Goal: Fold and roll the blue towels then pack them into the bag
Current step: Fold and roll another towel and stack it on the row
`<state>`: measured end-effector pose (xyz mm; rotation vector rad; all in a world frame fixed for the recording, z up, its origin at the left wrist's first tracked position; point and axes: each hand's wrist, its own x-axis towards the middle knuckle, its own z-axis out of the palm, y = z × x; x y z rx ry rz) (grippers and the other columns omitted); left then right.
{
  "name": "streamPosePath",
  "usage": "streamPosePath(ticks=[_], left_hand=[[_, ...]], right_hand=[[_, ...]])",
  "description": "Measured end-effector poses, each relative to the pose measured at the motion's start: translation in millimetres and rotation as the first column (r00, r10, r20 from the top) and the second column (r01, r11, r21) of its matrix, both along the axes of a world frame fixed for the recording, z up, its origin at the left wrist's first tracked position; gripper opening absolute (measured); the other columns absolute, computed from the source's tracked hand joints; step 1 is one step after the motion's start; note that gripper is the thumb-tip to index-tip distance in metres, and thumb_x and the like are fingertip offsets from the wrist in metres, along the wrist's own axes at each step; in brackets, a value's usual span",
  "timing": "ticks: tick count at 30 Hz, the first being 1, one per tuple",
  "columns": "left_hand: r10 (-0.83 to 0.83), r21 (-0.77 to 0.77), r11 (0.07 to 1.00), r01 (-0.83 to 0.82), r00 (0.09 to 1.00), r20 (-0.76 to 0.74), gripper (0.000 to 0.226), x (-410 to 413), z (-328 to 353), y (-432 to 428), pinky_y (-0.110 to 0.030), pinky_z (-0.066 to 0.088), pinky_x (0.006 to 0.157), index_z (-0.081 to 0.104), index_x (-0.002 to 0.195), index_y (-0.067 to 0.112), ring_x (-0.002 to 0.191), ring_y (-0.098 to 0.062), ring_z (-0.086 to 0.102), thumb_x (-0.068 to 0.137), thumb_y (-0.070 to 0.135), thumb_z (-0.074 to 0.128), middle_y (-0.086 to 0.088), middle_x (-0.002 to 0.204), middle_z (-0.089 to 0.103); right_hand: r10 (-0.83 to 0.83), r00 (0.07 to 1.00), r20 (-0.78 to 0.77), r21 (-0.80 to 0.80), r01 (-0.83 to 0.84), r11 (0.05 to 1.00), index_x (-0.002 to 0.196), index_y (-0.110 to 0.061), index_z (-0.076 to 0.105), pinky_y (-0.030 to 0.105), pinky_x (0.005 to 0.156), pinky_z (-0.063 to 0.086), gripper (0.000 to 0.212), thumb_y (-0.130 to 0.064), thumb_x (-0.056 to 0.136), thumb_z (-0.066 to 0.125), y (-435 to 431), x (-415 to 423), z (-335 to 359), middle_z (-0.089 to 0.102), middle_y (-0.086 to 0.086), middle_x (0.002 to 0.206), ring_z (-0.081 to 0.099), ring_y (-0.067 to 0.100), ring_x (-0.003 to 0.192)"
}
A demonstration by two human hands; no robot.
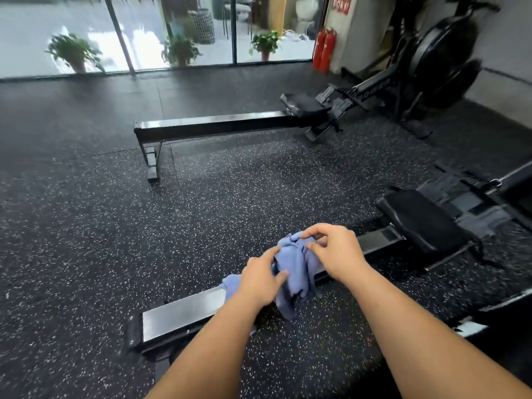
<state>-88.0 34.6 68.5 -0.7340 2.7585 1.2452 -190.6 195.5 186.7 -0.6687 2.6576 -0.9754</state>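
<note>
I'm seeing the blue towel (296,272) lying crumpled over the rail (184,312) of the near rowing machine, low centre. The right hand (335,251) is pinching its top edge with curled fingers. The left hand (263,279) is gripping a fold on its left side, thumb against forefinger.

Forearms outstretched, left hand (260,279) gripping towel (296,272), right hand (336,251) pinching it

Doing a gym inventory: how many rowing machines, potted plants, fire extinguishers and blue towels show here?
Rowing machines: 2
Potted plants: 3
Fire extinguishers: 2
Blue towel: 1
Total: 8
</note>
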Motion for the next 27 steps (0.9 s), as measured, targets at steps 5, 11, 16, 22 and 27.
streamPosePath(ticks=[5,11,16,22,27], left_hand=[[0.191,0.384,0.909,-0.163,0.981,-0.035,0.060,-1.0,15.7,17.3,-0.043,0.054,0.105,0.058,0.142,0.036,0.112,-0.017,0.069,0.087,0.032,0.081,0.004,0.123,0.073],[0.449,0.473,0.799,-0.371,0.892,-0.059,0.032,-4.0,14.5,1.6,-0.037,0.061,0.092,0.077,0.092,0.040,0.080,-0.009,0.071,0.082,0.010,0.077,0.014,0.086,0.076],[0.300,0.334,0.897,-0.291,0.954,0.026,0.055,8.7,21.8,-31.1,-0.040,0.057,0.101,0.065,0.136,0.036,0.115,-0.028,0.070,0.085,0.017,0.074,0.000,0.128,0.072],[0.011,0.134,0.990,-0.034,0.986,0.165,0.081,10.9,35.7,-27.0,-0.023,0.040,0.100,0.026,0.165,0.020,0.132,-0.021,0.053,0.099,0.023,0.071,-0.006,0.159,0.048],[-0.011,0.078,0.997,0.017,0.997,-0.075,0.061,-2.1,62.4,-11.9,-0.034,0.044,0.112,0.050,0.153,0.035,0.135,-0.019,0.056,0.096,0.036,0.073,0.007,0.150,0.058]], right_hand=[[-0.009,1.000,-0.009,-0.145,0.007,0.989,0.092,-0.035,0.078,0.020,0.072,0.051,0.026,-0.009,0.091,0.076,7.6,0.7,29.7,0.075,-0.019,0.080,0.070,-0.003,0.073],[-0.079,0.996,-0.038,-0.142,0.073,0.987,0.094,-0.034,0.078,0.020,0.073,0.054,0.025,-0.010,0.093,0.073,8.3,4.1,33.0,0.075,-0.016,0.084,0.070,0.001,0.078],[-0.088,0.996,-0.017,-0.058,0.087,0.994,0.094,-0.034,0.077,0.016,0.070,0.053,0.033,-0.003,0.091,0.067,14.5,-1.2,29.3,0.074,-0.017,0.088,0.071,0.003,0.081],[-0.084,0.996,-0.014,-0.139,0.081,0.987,0.095,-0.033,0.079,0.005,0.064,0.048,0.032,-0.004,0.092,0.066,-1.7,0.4,45.8,0.075,-0.017,0.085,0.069,-0.002,0.077],[-0.079,0.996,-0.032,-0.150,0.073,0.986,0.093,-0.032,0.080,0.002,0.060,0.042,0.035,-0.002,0.089,0.063,0.2,4.8,71.7,0.075,-0.014,0.080,0.067,-0.003,0.071]])
